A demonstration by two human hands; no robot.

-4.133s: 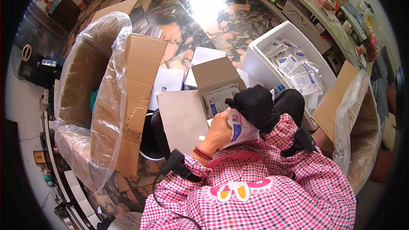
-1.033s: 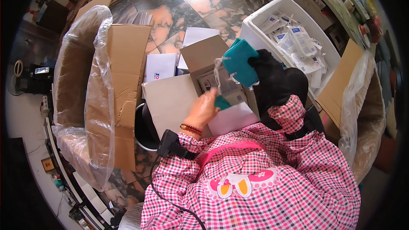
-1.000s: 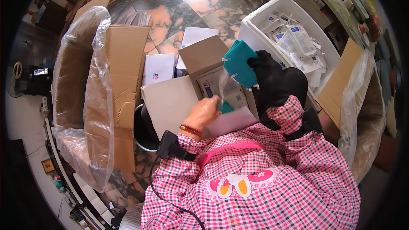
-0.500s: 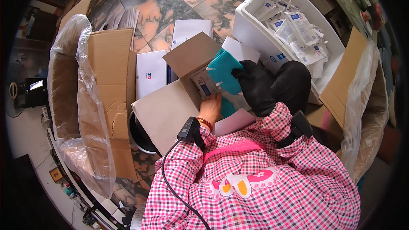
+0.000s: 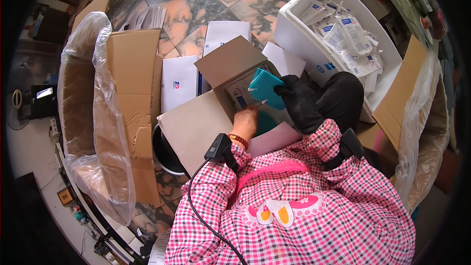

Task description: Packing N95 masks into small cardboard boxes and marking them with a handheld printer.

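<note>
My right hand (image 5: pixel 297 99), in a black glove, grips a stack of teal sheets (image 5: pixel 266 87) above an open carton (image 5: pixel 230 64). My bare left hand (image 5: pixel 245 121), with a beaded bracelet at the wrist, reaches into the carton with its fingers curled together. Its fingertips are just below the lower corner of the sheets; what they pinch, if anything, is too small to make out. Inside the carton are flat white packets (image 5: pixel 239 99) with blue print, and more teal material (image 5: pixel 265 123) beside my left hand.
A white foam box (image 5: pixel 289 34) full of white packets stands at the right. Plastic-lined cardboard boxes stand at the left (image 5: pixel 132 83) and right (image 5: pixel 400 93). White flat boxes (image 5: pixel 179 84) lie behind the carton. A dark bucket (image 5: pixel 167 154) sits left of its flap.
My left hand's fingers have drawn together and curled near the lower corner of the teal sheets. The sheets have tilted slightly in my right hand. The whole view has shifted a little.
</note>
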